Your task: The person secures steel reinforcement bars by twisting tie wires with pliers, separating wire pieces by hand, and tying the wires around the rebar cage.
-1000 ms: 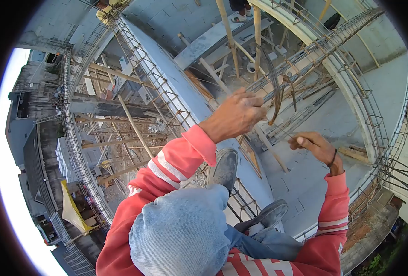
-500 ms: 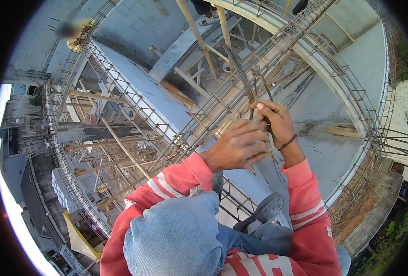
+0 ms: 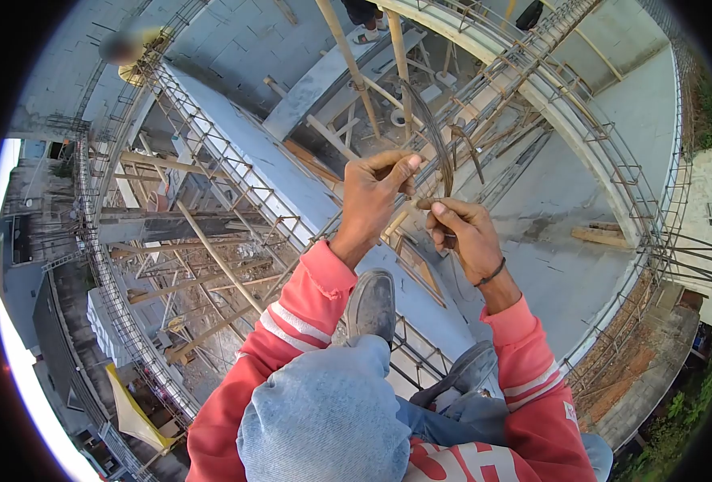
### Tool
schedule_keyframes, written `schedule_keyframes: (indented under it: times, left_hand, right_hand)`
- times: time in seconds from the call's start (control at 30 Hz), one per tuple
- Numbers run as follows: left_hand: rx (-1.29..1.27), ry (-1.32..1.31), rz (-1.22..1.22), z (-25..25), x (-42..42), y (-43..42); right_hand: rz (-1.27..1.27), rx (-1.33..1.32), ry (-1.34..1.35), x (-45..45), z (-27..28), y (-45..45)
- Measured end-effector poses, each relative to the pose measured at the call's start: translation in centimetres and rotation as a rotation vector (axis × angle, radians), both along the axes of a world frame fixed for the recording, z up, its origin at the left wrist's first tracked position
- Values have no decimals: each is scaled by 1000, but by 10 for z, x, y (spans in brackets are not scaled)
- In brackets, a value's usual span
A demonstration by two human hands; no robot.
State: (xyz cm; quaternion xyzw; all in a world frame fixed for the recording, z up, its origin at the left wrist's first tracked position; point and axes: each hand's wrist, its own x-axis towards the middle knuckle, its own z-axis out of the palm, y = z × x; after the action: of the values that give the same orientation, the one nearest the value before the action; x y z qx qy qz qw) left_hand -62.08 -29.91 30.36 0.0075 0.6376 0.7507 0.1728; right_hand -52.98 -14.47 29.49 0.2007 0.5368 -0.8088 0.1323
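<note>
Building site, open-air, seen from above; hours reckoned on the head view. Ledge (image 3: 247, 165), pale, running from 10 toward 5 o'clock, with a rebar cage (image 3: 211, 132) along it. Shoes, two: one (image 3: 372, 305) at 6, the other (image 3: 468, 368) at 5. Block wall (image 3: 235, 40) at 11. Poles, two, upright, at 12, beside a board (image 3: 316, 88); a co-worker's legs (image 3: 362, 14) beyond. Curved beam (image 3: 561, 104) at 2; grey floor (image 3: 553, 213) at 3. Rubble and props at 9. Tarp (image 3: 135, 410), yellow-edged, at 8. Wire bundle (image 3: 439, 149), dark, bent: at 1 o'clock from the left hand (image 3: 370, 201), near 12 from the right hand (image 3: 467, 237), its lower end beside the right forefinger; contact cannot be told. Left: thumb close over bent fingers. Right: fingers curled, thumb near forefinger. Whether either pinches anything cannot be told.
</note>
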Motion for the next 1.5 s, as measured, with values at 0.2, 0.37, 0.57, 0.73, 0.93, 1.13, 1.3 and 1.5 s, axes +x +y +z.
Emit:
schedule_keyframes:
  times: [0.2,0.37,0.57,0.73,0.93,1.13,1.3,1.5]
  left_hand:
    - [-67,129,-69,5,6,6]
    - [-80,148,-78,8,3,0]
    - [-104,202,49,5,10,4]
    - [-64,250,81,6,12,4]
    - [-124,292,-43,3,14,4]
    - [-156,276,-90,13,15,5]
    - [34,177,-86,11,11,-2]
    - [31,182,-49,9,9,-2]
  right_hand:
    - [-6,14,69,-12,5,-3]
    - [-11,0,91,-14,2,-2]
    - [32,-114,66,-10,-2,-8]
    - [44,-117,79,-5,-5,-10]
    - [17,-200,34,-1,-6,-6]
    - [30,-233,89,1,-15,-1]
    - [-43,-149,101,-1,-7,-2]
    - [29,-122,126,-1,-12,-3]
